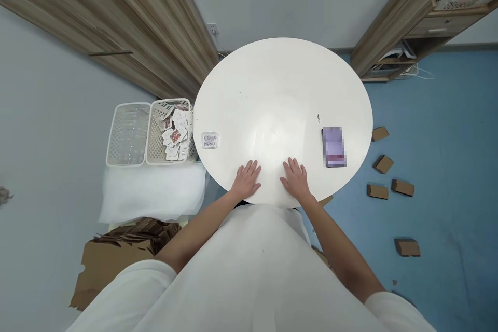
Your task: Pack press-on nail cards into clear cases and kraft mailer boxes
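My left hand (pixel 246 180) lies flat near the front edge of a round white table (pixel 280 78), fingers spread and holding nothing. To its right my right hand (pixel 295 179) rests on the tabletop the same way, palm down with fingers apart. A small clear plastic case (pixel 210 140) with dark little pieces inside sits at the table's left side, beyond my left hand. On the right side, closer to my right hand, lies a purple rectangular item (pixel 333 146), blurred by pixelation; its kind does not show.
Left of the table stand a white basket (pixel 153 153) with printed cards and another basket (pixel 111 137) holding clear plastic pieces. White foam sheeting (pixel 151 192) and flattened cardboard (pixel 112 264) lie below. Several small cardboard boxes (pixel 407 247) are on the blue floor. Wooden cabinets flank the table's back.
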### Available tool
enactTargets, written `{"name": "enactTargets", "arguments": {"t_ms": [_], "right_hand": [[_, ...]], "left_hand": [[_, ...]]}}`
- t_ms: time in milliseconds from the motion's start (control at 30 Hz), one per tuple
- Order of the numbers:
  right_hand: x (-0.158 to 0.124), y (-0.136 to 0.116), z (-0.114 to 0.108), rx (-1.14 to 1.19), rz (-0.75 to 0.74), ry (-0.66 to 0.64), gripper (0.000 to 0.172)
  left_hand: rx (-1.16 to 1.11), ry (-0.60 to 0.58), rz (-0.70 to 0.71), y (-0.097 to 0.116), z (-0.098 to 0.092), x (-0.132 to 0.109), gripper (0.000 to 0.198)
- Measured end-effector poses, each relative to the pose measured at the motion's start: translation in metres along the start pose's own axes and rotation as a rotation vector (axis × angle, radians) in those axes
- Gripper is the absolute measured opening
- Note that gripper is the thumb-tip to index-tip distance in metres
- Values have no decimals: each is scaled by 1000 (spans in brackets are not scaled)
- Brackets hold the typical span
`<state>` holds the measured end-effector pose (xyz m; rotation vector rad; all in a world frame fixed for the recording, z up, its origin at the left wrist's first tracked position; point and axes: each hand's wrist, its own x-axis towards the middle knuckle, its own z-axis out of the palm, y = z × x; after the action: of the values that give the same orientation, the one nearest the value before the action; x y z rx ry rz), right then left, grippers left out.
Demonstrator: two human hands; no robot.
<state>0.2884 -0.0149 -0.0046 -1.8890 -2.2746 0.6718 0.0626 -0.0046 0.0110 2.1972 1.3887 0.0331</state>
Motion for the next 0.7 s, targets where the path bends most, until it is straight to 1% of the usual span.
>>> {"name": "enactTargets", "arguments": {"t_ms": [67, 133, 267, 400, 600, 700], "right_hand": [[8, 3, 0, -5, -6, -32, 52], [17, 7, -2, 1, -20, -46, 52], [31, 11, -7, 12, -39, -60, 53], [36, 12, -8, -1, -55, -63, 54], [37, 14, -7, -3, -68, -62, 54], [38, 14, -7, -1, -63, -63, 54]], "left_hand": [[31, -44, -46, 2, 2, 0, 58], [40, -59, -89, 3, 2, 3, 59], [-22, -11, -107, 3, 1, 10, 61], [-28, 17, -112, 1, 0, 14, 62], [93, -81, -173, 3, -5, 16, 63], [84, -83, -173, 3, -5, 15, 64]]}}
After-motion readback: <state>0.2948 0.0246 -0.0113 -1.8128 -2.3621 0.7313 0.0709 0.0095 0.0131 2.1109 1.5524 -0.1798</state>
